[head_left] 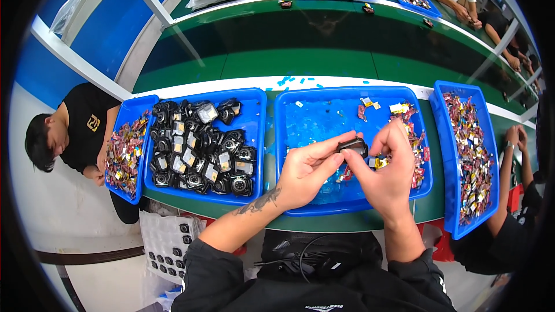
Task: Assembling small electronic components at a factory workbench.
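Note:
Above the middle blue tray [354,211], my left hand [309,170] pinches a small black plastic casing [354,147] between thumb and fingers. My right hand [388,167] meets the same casing from the right, its thumb against the near side and its index finger curled by the end. What lies inside the casing is hidden. Under and beside my right hand, small reddish electronic parts [417,141] with silver and yellow pieces lie in the tray. Blue film bits [312,118] cover its left half.
Left of centre, a blue tray [245,101] holds many black casings [193,150]. Trays of reddish parts stand at far left [127,153] and right [468,156]. A green conveyor belt [260,52] runs behind a white rail. Co-workers sit at both sides and across.

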Tool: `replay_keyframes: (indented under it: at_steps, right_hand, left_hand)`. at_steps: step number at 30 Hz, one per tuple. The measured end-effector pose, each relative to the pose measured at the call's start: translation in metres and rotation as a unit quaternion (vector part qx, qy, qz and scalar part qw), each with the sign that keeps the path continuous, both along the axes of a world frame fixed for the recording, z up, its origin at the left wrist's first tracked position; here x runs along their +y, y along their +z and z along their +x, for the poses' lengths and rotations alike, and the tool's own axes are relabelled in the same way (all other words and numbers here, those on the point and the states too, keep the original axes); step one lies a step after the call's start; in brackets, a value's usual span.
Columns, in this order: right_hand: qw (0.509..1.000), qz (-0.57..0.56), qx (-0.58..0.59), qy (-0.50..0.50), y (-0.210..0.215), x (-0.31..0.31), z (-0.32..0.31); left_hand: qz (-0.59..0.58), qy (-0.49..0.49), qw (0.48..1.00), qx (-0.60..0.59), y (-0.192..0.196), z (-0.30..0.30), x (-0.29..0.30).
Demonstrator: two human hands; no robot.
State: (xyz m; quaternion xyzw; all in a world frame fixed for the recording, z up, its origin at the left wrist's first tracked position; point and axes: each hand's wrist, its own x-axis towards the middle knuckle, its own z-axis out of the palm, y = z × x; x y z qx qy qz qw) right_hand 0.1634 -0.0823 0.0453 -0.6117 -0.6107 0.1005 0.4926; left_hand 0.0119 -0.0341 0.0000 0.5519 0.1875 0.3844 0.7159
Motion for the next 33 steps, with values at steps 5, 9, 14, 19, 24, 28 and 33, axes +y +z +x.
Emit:
replay_keyframes:
  at_steps: [5, 9, 14, 19, 24, 28, 33]
  right_hand:
    - [0.99, 0.024, 0.127, 0.052, -0.017, 0.007, 0.002]
    - [0.997, 0.003, 0.069, 0.042, -0.025, 0.015, 0.009]
    - [0.98, 0.036, 0.183, 0.071, -0.022, -0.003, 0.01]
    - [0.973, 0.082, -0.179, 0.125, -0.012, -0.02, 0.016]
    - [0.964, 0.128, -0.204, 0.111, -0.026, -0.011, 0.001]
    - [0.971, 0.127, -0.172, 0.107, -0.029, -0.011, -0.006]
    - [0.914, -0.03, 0.399, 0.072, -0.038, -0.018, -0.007]
  left_hand:
    - [0.006, 0.025, 1.0, 0.011, -0.003, 0.005, -0.004]
    - [-0.018, 0.041, 0.999, 0.001, -0.006, 0.006, 0.005]
    - [-0.054, 0.088, 0.995, -0.009, -0.002, 0.004, 0.004]
    - [-0.091, 0.123, 0.986, -0.061, -0.007, 0.003, 0.01]
    - [-0.076, 0.122, 0.988, -0.056, -0.009, 0.008, 0.005]
    - [-0.085, 0.123, 0.988, -0.042, -0.008, 0.006, 0.006]
    - [0.004, 0.1, 0.995, 0.007, -0.009, 0.001, 0.003]
